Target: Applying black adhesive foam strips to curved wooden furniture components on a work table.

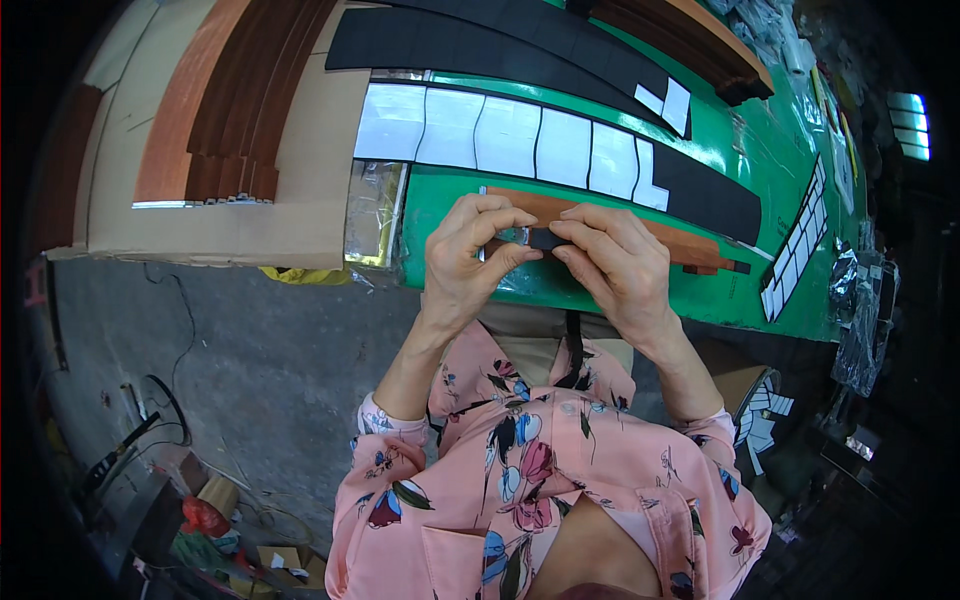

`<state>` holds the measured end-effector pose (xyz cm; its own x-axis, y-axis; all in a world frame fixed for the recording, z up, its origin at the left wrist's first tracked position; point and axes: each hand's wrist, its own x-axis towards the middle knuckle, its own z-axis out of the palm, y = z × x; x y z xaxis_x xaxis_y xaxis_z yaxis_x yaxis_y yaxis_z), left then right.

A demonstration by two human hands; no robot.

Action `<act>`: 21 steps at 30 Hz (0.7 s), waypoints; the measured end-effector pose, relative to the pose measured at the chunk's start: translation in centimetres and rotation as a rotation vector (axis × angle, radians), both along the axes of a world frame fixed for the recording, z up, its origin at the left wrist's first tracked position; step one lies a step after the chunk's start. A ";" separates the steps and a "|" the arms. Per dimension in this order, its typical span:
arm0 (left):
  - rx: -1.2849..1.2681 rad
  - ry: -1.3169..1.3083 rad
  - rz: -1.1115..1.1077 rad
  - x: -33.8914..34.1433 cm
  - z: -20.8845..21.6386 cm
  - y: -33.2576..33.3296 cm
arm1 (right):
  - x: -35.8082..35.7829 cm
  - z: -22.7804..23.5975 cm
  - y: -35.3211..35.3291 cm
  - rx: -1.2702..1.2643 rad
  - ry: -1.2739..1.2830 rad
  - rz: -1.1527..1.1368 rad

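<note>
My left hand (467, 255) and my right hand (622, 262) meet over the near edge of the green table. Between their fingertips is a small black pad (545, 239), with a pale, shiny bit at its left end. My right thumb and forefinger pinch the pad's right end, and the left fingers close around the left end. Just behind my hands lies a reddish-brown wooden strip (690, 240), partly covered by them. Beyond it stretches a black sheet (705, 195) bearing a row of white-backed squares (508, 135).
Brown wooden mouldings (225, 110) are stacked on cardboard (310, 215) at the left. More black sheets (480, 45) lie at the back of the green table (450, 200). A strip of white pieces (797, 240) slants at the right, near clear plastic wrapping (862, 320). A bin (755, 400) holds white scraps.
</note>
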<state>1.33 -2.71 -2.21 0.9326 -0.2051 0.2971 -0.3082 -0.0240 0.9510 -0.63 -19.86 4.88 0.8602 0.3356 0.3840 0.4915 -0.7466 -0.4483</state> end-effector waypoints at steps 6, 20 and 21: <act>-0.006 -0.006 0.001 0.0 0.0 0.0 | 0.1 0.0 0.1 -0.001 -0.011 -0.002; -0.003 -0.007 0.013 -0.1 0.1 -0.1 | 0.1 -0.5 0.2 0.008 -0.037 -0.009; -0.005 -0.004 0.017 -0.2 0.1 -0.1 | 0.2 -0.5 0.3 0.010 -0.045 -0.010</act>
